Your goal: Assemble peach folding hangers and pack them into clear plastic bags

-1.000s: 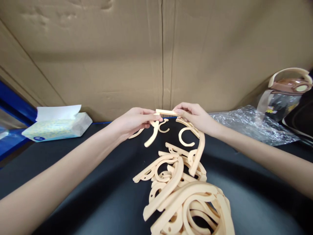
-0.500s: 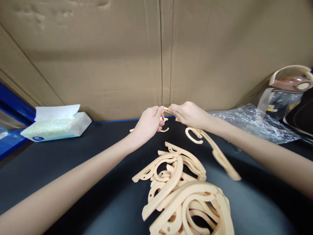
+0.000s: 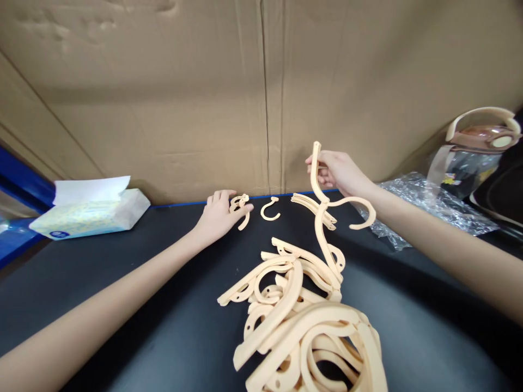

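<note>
My right hand (image 3: 341,170) grips one arm of a beige plastic folding hanger (image 3: 321,224) at the back right. The hanger is tilted, with its hook out to the right and its lower arm reaching down to the pile. At the back left my left hand (image 3: 216,215) rests on the table, thumb and fingers apart around a small cluster of beige hooks (image 3: 244,219). A single hook (image 3: 270,218) lies just right of them. Several loose hanger arms (image 3: 312,208) lie below my right hand. A pile of beige folding hangers (image 3: 281,305) covers the near middle.
A cardboard wall (image 3: 183,109) stands behind the black table (image 3: 134,305). To the left is a tissue pack (image 3: 93,215) beside a blue frame (image 3: 24,179). Crumpled clear plastic (image 3: 412,201) and a water bottle (image 3: 469,169) are at the right.
My hands were together at the back middle and have parted. The left moved left to the hooks; the right moved right and raised the hanger, turning its hook rightward.
</note>
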A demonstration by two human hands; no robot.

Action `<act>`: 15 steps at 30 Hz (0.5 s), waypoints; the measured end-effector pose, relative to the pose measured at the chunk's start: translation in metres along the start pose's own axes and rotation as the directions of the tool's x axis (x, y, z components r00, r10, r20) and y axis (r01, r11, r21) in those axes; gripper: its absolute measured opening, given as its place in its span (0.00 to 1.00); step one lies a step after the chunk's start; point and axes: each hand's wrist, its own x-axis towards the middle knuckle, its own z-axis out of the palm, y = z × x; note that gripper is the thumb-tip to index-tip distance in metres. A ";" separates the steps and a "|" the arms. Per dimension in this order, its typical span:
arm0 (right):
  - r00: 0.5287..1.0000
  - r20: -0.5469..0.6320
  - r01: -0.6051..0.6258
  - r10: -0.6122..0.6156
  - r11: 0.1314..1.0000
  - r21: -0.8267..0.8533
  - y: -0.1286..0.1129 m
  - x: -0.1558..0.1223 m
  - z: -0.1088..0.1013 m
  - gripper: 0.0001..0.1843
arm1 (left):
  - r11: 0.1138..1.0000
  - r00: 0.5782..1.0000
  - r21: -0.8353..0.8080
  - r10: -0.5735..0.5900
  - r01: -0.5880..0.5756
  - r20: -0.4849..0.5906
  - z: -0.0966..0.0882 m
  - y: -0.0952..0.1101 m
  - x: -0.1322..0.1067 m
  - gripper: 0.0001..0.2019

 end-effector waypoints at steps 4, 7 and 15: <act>0.983 -0.179 0.052 -0.032 0.993 0.110 -0.002 0.001 -0.014 0.04 | 0.996 0.996 0.007 0.089 -0.089 0.016 0.001 -0.005 -0.024 0.19; 0.950 -0.304 0.134 -0.076 0.975 0.175 -0.008 -0.001 -0.019 0.07 | 0.993 0.996 -0.075 0.090 -0.089 0.000 0.002 -0.003 -0.032 0.18; 0.952 -0.284 0.190 -0.114 0.948 0.257 -0.027 -0.031 -0.002 0.13 | 0.720 0.990 -0.690 0.036 0.071 0.140 -0.011 0.043 -0.024 0.26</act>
